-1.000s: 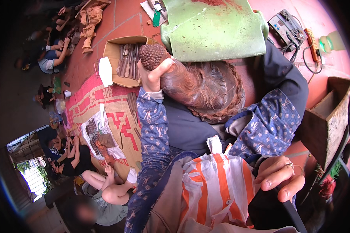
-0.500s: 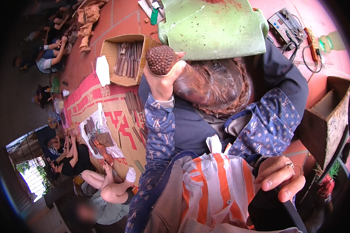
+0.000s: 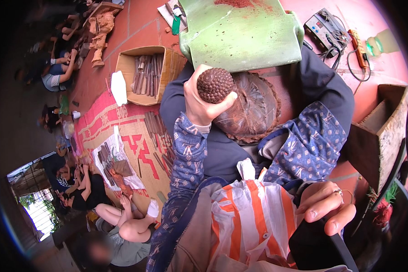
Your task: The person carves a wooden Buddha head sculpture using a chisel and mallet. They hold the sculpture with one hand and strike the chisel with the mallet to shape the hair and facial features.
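My left hand point(image 3: 200, 105) clamps its fingers on the beaded top point(image 3: 215, 85) of a carved dark-brown figure point(image 3: 251, 104) between my legs point(image 3: 326, 77), near an open tan cardboard box point(image 3: 172, 68) of slim brownish tools point(image 3: 147, 75), a divided brown wooden box point(image 3: 390, 147) off right, and whether my right hand point(image 3: 323, 201) clasps the flat black object point(image 3: 319, 251) I cannot tell.

1. Dk brown, semi-glossy carved-wood figure point(image 3: 247, 106): rounded head w/ tight rows of small knobs; smooth, flowing folds on body; ragged-looking carved edge round far end.
2. Pose: head end nearest cam, body behind & to R, pt. hidden; exact tilt can't tell.
3. Loc: btwn dk-clothed legs point(image 3: 328, 75); L hand point(image 3: 199, 102) wraps it at head end.
4. Black, smooth, straight-edged obj. point(image 3: 322, 247): lower R of view, pt. covered by R hand point(image 3: 324, 206); kind unclear.
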A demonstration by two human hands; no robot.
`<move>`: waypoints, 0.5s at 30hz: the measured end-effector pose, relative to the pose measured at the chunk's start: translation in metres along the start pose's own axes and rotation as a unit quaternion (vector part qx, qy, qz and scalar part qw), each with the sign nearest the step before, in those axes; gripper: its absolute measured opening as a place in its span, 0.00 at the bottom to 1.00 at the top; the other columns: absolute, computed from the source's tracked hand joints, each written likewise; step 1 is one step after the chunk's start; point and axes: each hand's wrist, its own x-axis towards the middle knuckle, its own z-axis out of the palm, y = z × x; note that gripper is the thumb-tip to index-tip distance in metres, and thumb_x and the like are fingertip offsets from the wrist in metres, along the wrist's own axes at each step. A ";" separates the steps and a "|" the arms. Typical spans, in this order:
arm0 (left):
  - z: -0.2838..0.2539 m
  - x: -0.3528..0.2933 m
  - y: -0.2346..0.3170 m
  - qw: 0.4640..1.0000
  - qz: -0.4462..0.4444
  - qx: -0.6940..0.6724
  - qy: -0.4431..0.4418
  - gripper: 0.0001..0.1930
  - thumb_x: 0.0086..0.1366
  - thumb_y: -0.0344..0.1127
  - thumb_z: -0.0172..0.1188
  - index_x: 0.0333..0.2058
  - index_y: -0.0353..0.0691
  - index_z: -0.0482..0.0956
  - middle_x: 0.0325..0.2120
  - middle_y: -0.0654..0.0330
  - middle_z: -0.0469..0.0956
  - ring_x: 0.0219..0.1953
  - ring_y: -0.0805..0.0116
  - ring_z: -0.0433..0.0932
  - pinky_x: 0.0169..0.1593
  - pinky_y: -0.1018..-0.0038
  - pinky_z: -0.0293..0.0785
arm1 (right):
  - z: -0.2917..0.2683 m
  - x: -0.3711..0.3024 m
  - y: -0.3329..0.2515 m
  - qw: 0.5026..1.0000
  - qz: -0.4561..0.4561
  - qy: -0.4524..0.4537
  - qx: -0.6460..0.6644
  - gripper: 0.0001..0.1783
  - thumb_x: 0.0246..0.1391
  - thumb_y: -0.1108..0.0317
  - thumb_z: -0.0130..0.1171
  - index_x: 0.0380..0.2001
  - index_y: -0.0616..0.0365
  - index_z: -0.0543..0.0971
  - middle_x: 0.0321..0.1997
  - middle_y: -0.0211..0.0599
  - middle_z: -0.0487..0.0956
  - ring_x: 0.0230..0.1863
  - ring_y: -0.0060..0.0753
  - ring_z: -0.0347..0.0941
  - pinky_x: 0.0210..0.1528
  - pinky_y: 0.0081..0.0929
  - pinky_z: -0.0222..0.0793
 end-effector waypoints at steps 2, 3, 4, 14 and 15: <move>0.004 0.005 0.006 1.000 -0.008 0.001 0.008 0.17 0.39 0.32 0.68 0.27 0.34 0.72 0.22 0.61 0.75 0.26 0.74 0.74 0.34 0.77 0.70 | -0.001 0.000 -0.003 1.000 -0.006 0.000 -0.009 0.16 0.55 0.55 0.53 0.44 0.49 0.71 0.41 0.50 0.75 0.30 0.40 0.75 0.23 0.22 0.73; 0.005 0.006 0.008 1.000 -0.017 -0.001 0.016 0.17 0.39 0.32 0.68 0.27 0.34 0.72 0.22 0.61 0.75 0.26 0.74 0.74 0.34 0.77 0.70 | -0.002 0.000 -0.003 1.000 -0.005 -0.008 0.002 0.16 0.55 0.55 0.53 0.44 0.49 0.71 0.42 0.51 0.75 0.30 0.40 0.75 0.23 0.22 0.73; 0.006 0.008 0.009 0.999 -0.027 -0.003 0.024 0.17 0.39 0.32 0.68 0.27 0.34 0.72 0.21 0.61 0.75 0.25 0.74 0.74 0.34 0.77 0.70 | -0.005 0.000 -0.003 1.000 -0.004 -0.017 0.012 0.16 0.55 0.56 0.53 0.44 0.49 0.70 0.42 0.51 0.75 0.30 0.41 0.76 0.23 0.22 0.73; 0.007 0.024 -0.002 0.997 -0.057 -0.043 0.042 0.15 0.40 0.31 0.67 0.27 0.33 0.73 0.22 0.61 0.76 0.25 0.72 0.74 0.34 0.76 0.70 | -0.008 0.002 -0.009 1.000 0.003 -0.011 0.017 0.17 0.55 0.56 0.53 0.45 0.50 0.70 0.42 0.51 0.75 0.31 0.41 0.76 0.22 0.24 0.72; 0.005 0.029 -0.002 0.996 -0.067 -0.054 0.037 0.14 0.41 0.31 0.66 0.27 0.33 0.73 0.22 0.61 0.76 0.25 0.72 0.74 0.34 0.76 0.70 | -0.008 0.002 -0.009 1.000 -0.001 -0.005 0.013 0.16 0.55 0.56 0.53 0.44 0.49 0.71 0.42 0.50 0.75 0.30 0.41 0.75 0.22 0.23 0.71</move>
